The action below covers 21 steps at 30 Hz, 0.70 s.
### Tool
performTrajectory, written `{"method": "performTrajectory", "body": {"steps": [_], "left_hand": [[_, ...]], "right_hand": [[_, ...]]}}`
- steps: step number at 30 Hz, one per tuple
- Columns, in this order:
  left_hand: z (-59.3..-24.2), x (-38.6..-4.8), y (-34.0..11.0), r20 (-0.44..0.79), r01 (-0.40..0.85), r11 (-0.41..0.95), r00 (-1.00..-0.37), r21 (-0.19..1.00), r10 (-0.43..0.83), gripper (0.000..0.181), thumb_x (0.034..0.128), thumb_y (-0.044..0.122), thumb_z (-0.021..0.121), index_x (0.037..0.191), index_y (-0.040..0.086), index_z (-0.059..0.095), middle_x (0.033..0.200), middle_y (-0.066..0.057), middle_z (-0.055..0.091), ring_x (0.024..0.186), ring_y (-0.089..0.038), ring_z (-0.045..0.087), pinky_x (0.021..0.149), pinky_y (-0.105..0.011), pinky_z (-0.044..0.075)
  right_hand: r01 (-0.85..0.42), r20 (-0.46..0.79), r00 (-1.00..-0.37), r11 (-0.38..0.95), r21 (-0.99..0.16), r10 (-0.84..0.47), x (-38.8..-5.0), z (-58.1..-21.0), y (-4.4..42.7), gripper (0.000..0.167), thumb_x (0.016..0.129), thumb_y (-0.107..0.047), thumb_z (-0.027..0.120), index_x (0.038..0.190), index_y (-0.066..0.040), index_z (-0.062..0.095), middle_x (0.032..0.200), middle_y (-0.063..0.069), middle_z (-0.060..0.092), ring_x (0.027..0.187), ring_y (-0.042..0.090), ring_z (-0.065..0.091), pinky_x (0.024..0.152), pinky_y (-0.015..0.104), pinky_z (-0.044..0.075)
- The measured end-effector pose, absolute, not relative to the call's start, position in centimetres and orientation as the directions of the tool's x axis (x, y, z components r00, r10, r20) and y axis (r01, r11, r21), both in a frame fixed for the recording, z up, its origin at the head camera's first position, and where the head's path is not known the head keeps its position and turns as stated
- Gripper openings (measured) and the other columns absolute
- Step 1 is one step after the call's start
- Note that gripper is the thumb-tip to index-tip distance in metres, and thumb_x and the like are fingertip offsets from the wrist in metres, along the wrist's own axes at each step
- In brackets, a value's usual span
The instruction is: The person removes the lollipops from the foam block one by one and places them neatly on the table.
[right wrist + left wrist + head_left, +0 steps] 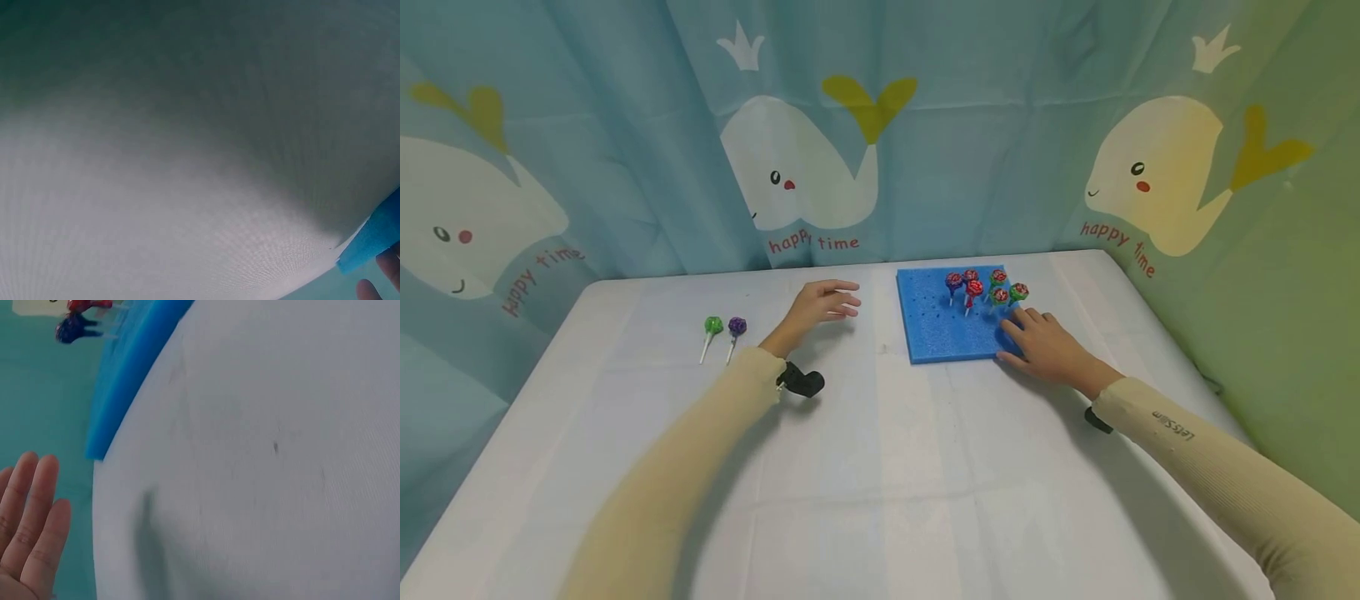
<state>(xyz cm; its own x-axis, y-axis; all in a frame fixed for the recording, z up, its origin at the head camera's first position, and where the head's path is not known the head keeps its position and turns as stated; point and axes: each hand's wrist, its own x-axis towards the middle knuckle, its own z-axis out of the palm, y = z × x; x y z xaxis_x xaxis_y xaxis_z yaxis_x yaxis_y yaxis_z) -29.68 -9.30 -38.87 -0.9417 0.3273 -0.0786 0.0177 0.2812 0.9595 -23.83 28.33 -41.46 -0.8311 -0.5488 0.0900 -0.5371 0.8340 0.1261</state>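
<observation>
A blue foam board holds six lollipops upright by their sticks, grouped towards its far right part; small holes dot its left part. The right hand touches the board's right edge, fingers extended and thumb held apart from them. Left of the board, the left hand hovers with nothing in it, fingers nearly straight and slightly apart. Farther left of the board, a green lollipop and a purple lollipop lie side by side on the table.
</observation>
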Motion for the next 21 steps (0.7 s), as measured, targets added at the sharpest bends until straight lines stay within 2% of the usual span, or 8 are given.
{"method": "performTrajectory", "body": {"steps": [4,11,21], "left_hand": [[-39.2,-29.9,-7.4,-0.076,0.015,0.266,-0.942,0.964,0.326,0.035,0.0982,0.014,0.046,0.128,-0.002,0.054,0.118,-0.026,0.062,0.104,-0.035,0.064,0.100,-0.042,0.048],[-39.6,-30.3,-4.5,-0.052,0.037,0.264,-0.945,0.964,0.323,0.033,0.0977,0.014,0.047,0.126,0.001,0.057,0.118,-0.023,0.064,0.105,-0.032,0.064,0.100,-0.038,0.049],[-39.5,-30.9,-1.3,0.007,0.089,0.245,-0.949,0.965,0.316,0.037,0.0953,0.014,0.052,0.129,-0.001,0.053,0.123,-0.020,0.061,0.111,-0.032,0.060,0.101,-0.040,0.047]], "right_hand": [[-0.536,0.089,-0.832,0.835,0.126,-0.548,-23.8,-41.5,28.3,0.050,0.089,-0.043,0.059,0.117,-0.002,0.053,0.112,0.022,0.052,0.104,0.037,0.052,0.081,0.055,0.047],[-0.530,0.080,-0.838,0.839,0.122,-0.540,-24.0,-41.7,28.4,0.051,0.089,-0.045,0.059,0.118,-0.003,0.053,0.114,0.022,0.052,0.105,0.037,0.052,0.082,0.055,0.047],[-0.528,0.076,-0.840,0.841,0.120,-0.538,-24.0,-41.8,28.4,0.050,0.089,-0.044,0.059,0.117,-0.003,0.053,0.114,0.022,0.052,0.107,0.037,0.051,0.083,0.055,0.046]]}}
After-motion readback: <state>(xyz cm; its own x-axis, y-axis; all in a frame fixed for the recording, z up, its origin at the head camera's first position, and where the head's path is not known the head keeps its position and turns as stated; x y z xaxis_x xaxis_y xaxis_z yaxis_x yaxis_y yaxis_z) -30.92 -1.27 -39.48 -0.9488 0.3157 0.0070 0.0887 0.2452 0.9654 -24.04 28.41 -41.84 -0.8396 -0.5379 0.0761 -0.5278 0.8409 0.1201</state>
